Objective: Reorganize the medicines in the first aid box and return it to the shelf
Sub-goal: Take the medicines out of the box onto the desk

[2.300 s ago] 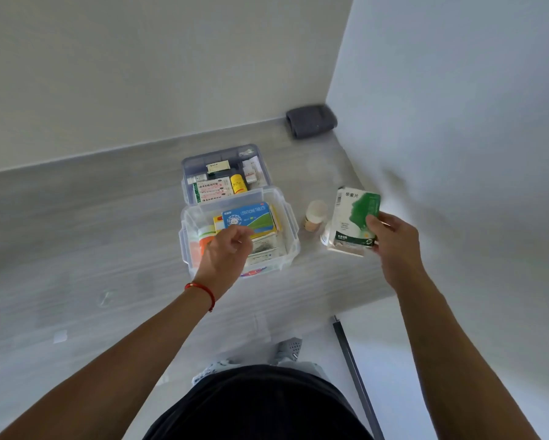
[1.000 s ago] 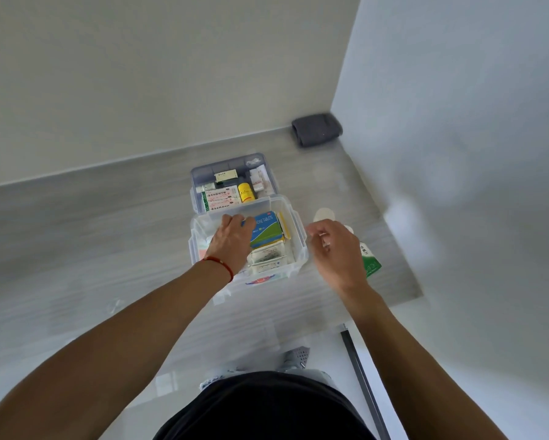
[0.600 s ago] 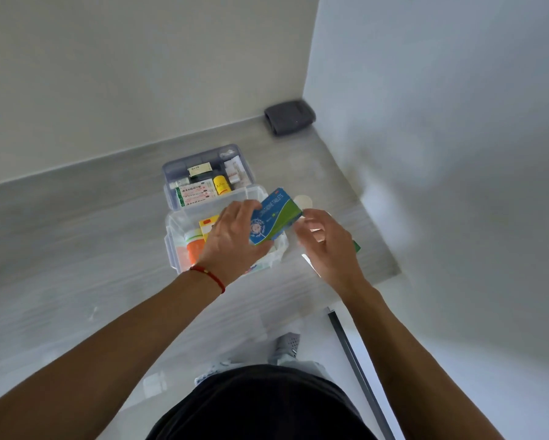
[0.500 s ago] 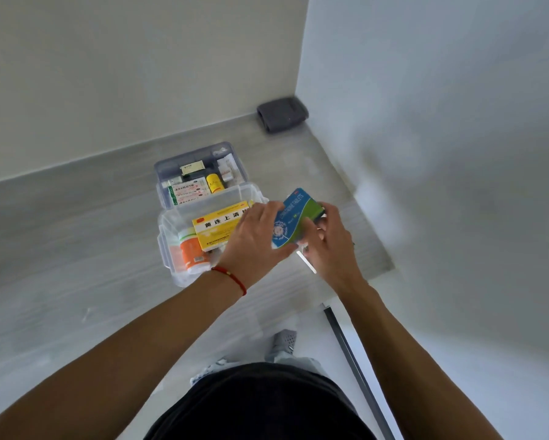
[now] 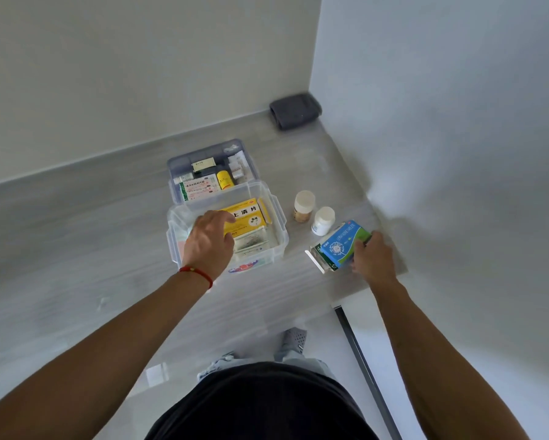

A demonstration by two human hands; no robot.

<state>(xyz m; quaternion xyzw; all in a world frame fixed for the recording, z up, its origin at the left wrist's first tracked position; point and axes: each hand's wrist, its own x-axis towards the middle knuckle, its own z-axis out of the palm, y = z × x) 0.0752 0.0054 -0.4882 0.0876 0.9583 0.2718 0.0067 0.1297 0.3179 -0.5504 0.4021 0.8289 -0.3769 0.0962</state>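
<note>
— Where was the first aid box [image 5: 227, 230]?
— On the grey counter [image 5: 76, 236], open. The left hand [image 5: 208, 246] reached inside, fingers curled over the yellow medicine box [image 5: 246, 215]; whether it gripped, I couldn't tell.
— And the right hand [image 5: 373, 257]?
— It clasped a blue medicine box [image 5: 343, 244] on the counter, beside two white-capped bottles [image 5: 322, 220]

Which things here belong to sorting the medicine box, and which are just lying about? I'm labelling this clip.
Job: clear first aid box, tray, yellow box, blue box held by right hand, two bottles, left hand.

Lying about: grey cloth.
</note>
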